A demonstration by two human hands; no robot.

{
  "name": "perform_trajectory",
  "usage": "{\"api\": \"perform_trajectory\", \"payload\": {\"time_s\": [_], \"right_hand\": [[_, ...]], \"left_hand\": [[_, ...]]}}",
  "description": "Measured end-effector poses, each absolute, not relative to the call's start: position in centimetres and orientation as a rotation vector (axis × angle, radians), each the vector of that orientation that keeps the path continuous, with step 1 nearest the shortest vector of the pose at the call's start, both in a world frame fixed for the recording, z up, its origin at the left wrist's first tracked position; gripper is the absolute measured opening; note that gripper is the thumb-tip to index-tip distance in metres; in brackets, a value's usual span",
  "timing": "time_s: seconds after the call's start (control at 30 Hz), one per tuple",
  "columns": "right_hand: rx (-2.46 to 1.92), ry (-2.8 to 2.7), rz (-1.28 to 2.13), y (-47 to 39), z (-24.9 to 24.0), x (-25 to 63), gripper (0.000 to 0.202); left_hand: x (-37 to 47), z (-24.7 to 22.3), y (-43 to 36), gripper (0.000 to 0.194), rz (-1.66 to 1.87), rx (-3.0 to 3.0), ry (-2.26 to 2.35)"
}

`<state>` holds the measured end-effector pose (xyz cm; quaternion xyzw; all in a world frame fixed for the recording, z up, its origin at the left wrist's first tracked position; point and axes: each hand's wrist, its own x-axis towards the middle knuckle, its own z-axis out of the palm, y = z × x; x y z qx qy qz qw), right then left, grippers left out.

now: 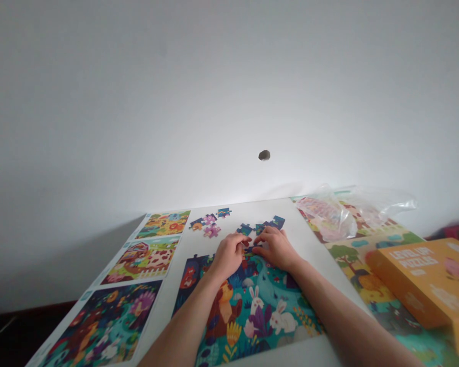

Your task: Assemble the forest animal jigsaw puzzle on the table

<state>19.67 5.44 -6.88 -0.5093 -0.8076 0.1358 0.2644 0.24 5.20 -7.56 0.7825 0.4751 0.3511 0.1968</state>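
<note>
A partly assembled jigsaw puzzle [263, 306] with rabbits, a bear and plants on teal lies between my forearms. My left hand [230, 253] is closed at its far edge, thumb and forefinger pinched together. Close by on the right, my right hand [277, 248] has its fingers bent toward the same spot. A small dark blue puzzle piece [248, 250] shows between the fingertips of both hands, mostly covered by them. Just beyond the hands lie loose blue pieces [278, 222], and another blue piece [245, 229] sits beside the left fingers.
Several loose pink and blue pieces [211, 230] lie at the back left. Picture sheets [141, 260] line the table's left side. On the right are a clear plastic bag [340, 219], more picture sheets [344, 255] and an orange puzzle box [416, 270]. A wall rises behind.
</note>
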Motion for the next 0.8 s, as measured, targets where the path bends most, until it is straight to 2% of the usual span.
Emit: {"api": "perform_trajectory", "payload": {"time_s": [0.17,0.43,0.6,0.8], "right_hand": [[-1.398,-2.168,0.387,5.4,-6.7,19.6,0.037],[-1.344,-2.291,0.396,4.9,-5.6,20.4,0.053],[-1.433,-2.276,0.418,5.4,-6.1,20.5,0.048],[-1.474,-2.218,0.404,5.8,-6.4,20.1,0.039]], "left_hand": [[0.4,-7.0,4.8,0.044,0.918,2.236,1.316],[0.6,-6.4,4.3,0.042,0.855,2.330,1.301],[0.7,-6.1,4.0,0.032,0.785,2.353,1.319],[0.7,-6.0,3.9,0.030,0.755,2.355,1.324]]}}
